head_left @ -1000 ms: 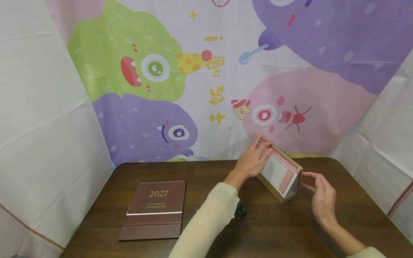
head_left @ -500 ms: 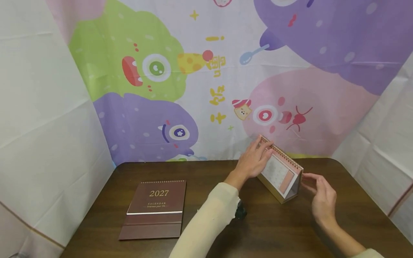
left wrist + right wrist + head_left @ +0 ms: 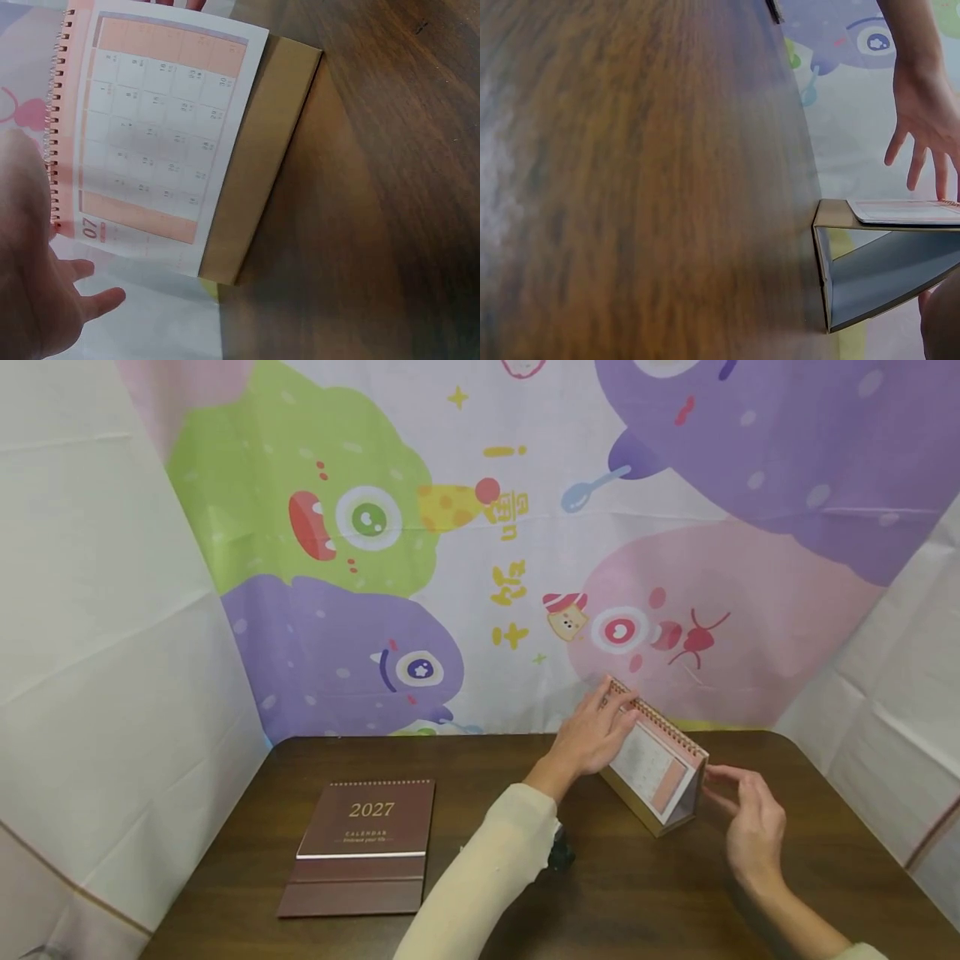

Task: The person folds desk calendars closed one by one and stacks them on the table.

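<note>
A pink desk calendar (image 3: pixel 648 764) with a spiral binding and a tan card stand is propped upright on the table at the right. Its page marked 07 (image 3: pixel 150 135) faces the left wrist camera. My left hand (image 3: pixel 592 735) touches the spiral edge near the far left corner; in the right wrist view its fingers (image 3: pixel 917 165) are spread and straight. My right hand (image 3: pixel 753 827) is at the calendar's near right end, its fingertips reaching just behind the edge. In the right wrist view only a sliver of the right hand (image 3: pixel 943 319) shows, beside the stand's back panel (image 3: pixel 900 274).
A maroon 2027 calendar (image 3: pixel 363 847) lies on the left of the brown wooden table (image 3: pixel 600 902). Partly hidden by the left sleeve (image 3: pixel 487 868) is a small dark green object (image 3: pixel 561 850). A cartoon-print cloth (image 3: pixel 480 552) hangs behind the table.
The head view has shifted slightly. Both hands and the pink desk calendar keep the same places relative to each other.
</note>
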